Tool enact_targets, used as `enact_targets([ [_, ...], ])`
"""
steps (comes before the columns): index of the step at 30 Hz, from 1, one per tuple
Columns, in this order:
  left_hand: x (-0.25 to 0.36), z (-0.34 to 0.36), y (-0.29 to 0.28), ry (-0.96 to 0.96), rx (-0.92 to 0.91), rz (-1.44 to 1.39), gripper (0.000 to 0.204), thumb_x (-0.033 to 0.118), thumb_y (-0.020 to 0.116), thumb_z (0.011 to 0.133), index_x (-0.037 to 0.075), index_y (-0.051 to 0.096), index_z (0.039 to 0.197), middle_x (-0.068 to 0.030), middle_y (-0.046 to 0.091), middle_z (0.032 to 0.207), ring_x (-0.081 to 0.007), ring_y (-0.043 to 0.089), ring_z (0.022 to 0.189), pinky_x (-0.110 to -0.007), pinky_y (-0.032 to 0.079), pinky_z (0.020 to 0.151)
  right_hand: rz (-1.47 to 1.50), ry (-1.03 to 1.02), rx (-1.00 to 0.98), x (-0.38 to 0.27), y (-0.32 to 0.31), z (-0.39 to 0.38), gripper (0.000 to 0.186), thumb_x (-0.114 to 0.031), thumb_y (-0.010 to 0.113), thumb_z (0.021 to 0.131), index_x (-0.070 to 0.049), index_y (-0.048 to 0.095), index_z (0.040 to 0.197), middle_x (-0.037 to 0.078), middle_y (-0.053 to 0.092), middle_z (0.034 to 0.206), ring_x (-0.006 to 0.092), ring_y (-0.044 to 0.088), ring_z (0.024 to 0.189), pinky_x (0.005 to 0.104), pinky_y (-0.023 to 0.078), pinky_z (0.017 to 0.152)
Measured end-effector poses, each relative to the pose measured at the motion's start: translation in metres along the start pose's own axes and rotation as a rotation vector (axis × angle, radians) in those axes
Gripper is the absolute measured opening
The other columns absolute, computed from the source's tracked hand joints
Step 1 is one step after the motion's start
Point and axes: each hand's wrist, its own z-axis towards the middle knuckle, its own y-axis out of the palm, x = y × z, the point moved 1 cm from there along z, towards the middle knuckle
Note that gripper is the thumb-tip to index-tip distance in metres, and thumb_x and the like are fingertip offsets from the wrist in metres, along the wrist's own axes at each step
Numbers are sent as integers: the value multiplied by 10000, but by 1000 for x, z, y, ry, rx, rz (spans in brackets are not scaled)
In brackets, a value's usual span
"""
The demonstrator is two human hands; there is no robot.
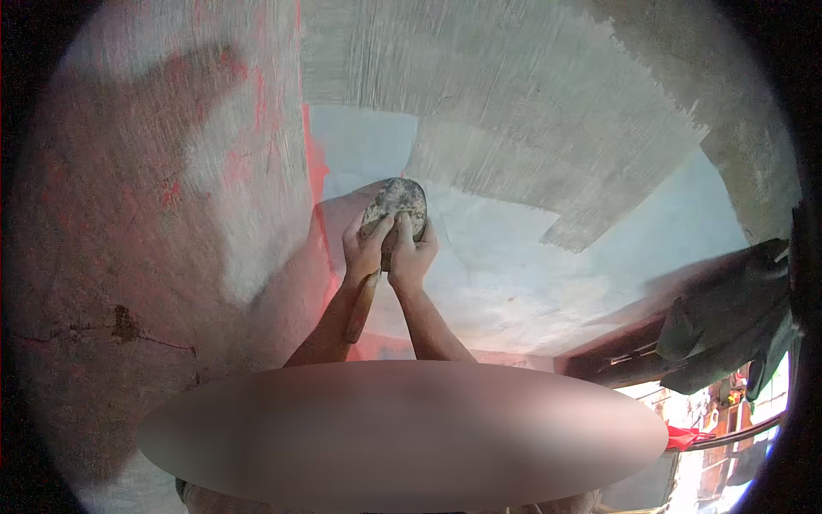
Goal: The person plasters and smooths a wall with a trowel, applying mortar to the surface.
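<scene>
Patchy wall, hands gripping block — perhaps stone

red-streaked wall, bright opening lower right

Patchy grey coating shows a room under renovation.

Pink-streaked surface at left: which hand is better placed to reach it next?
The left hand, probably: it looks nearer the streaked surface, though it and the right hand hold the grey oval object.
</scene>
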Motion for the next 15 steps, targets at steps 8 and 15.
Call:
enact_targets([
  [8, 9, -1, 7, 80, -6, 81, 308, 61, 728, 931, -25, 675, 1222, -67, 723, 1119, -143, 670, 1016, -294, 535, 904, -60, 2, 2, -1, -2, 5, 207, -140, 672, 1009, 29, 658, 1127, 66, 705, 1016, 106, 631, 886, 287, 534, 771],
  [15, 8, 6, 2, 89, -24, 199, 287, 58, 710, 937, -25, 679, 1211, -74, 726, 1116, -153, 672, 1018, -303, 536, 907, -88, 38, 39, 4, 0, 7, 203, -141, 668, 1014, 36, 647, 1111, 58, 696, 985, 112, 615, 865, 282, 521, 755],
])
